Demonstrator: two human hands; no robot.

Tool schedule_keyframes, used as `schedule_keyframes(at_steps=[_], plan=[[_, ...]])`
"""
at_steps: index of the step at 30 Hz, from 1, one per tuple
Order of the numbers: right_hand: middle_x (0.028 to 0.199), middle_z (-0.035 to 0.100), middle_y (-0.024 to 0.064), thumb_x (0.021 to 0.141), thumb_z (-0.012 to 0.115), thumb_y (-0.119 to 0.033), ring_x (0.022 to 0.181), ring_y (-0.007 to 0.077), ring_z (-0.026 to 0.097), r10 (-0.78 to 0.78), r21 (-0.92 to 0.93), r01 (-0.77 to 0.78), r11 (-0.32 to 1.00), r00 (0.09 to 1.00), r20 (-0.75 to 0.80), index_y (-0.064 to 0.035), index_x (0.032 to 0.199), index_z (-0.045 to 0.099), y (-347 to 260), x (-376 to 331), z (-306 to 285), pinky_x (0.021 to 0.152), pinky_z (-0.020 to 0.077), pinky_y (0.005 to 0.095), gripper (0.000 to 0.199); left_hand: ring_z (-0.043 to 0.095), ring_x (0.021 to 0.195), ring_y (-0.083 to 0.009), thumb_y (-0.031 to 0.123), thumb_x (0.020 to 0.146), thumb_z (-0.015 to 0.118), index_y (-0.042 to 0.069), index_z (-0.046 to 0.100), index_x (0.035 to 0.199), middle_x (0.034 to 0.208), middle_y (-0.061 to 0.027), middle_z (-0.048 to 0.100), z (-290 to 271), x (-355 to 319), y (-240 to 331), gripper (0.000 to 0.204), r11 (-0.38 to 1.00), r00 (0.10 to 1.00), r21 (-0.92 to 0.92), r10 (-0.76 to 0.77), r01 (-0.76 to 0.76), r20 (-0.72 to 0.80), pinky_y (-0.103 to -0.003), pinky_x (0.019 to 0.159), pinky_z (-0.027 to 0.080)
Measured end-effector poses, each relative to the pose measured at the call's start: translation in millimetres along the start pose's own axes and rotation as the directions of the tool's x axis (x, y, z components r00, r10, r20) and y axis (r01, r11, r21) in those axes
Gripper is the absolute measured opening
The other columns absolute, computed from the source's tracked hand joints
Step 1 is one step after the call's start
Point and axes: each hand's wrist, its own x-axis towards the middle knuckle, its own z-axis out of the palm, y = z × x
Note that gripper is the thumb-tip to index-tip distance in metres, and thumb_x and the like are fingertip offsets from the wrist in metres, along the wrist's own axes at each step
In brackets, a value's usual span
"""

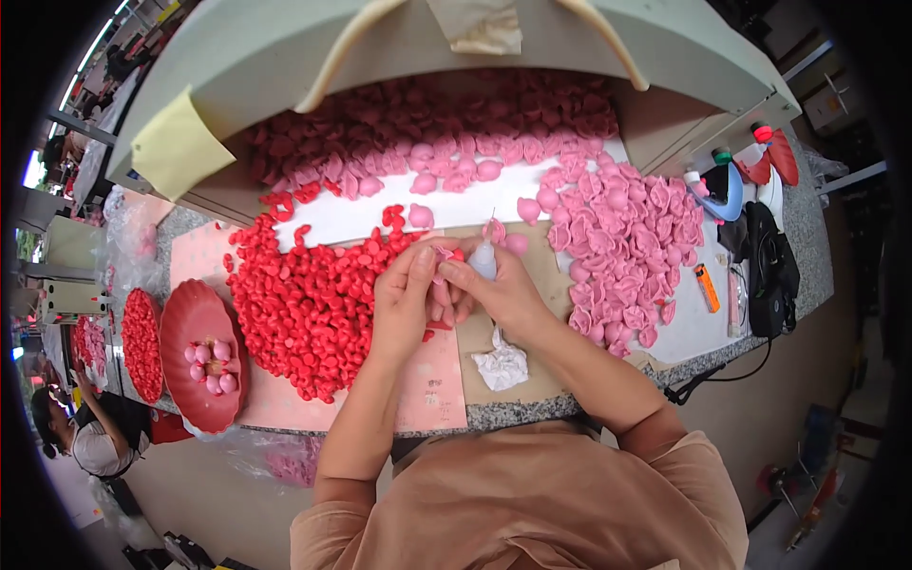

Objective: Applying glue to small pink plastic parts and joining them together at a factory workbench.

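Note:
My left hand [406, 290] is closed round a small pink plastic piece [441, 253], holding it up at the middle of the bench. A red bit [457, 255] shows at that piece, between the fingertips of both hands. My right hand [513, 293] has a small whitish squeeze bottle [484, 260] tucked in it, its thin needle tip pointing away from me. The right thumb meets the pink piece. Left of my hands spreads a heap of small red curved pieces [309, 313]; to the right lies a pile of pink shell-like pieces [622, 252].
A grey hood [708, 57] arches over more pink pieces. At left stand a red scalloped tray [180, 323] holding pink balls and another tray of red bits [142, 351]. A crumpled tissue [501, 366], orange lighter [707, 288] and black bag [771, 266] lie rightward. Another person [100, 432] works far left.

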Motion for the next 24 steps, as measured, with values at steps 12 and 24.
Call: schedule_keyframes(at_steps=[12,24], plan=[[0.084,0.054,-0.0041,0.087,0.061,-0.032,0.071,0.0046,0.051,0.109,0.525,-0.122,0.842,0.992,0.055,-0.0113,0.099,0.057,-1.4,-5.1,-8.0,0.059,0.0441,0.0219,0.024,0.049,0.091,-0.0119,0.001,0.083,0.054,0.004,0.052,0.123,0.113,-0.0070,0.044,0.4,3.5,-8.5,0.039,0.765,0.868,0.430,0.485,-0.480,0.105,-0.024,0.078,0.044],[0.082,0.058,0.0021,0.090,0.058,-0.025,0.072,0.0065,0.055,0.033,-0.181,-0.031,0.983,0.999,0.005,-0.0089,0.101,0.051,-25.5,-13.8,-4.3,0.061,0.0464,0.0242,0.021,0.053,0.112,-0.0225,0.013,0.094,0.049,0.004,0.038,0.132,0.126,-0.0141,0.049,1.4,7.1,-0.6,0.041,0.865,0.981,-0.462,0.167,-0.195,-0.102,-0.032,0.090,0.048]])
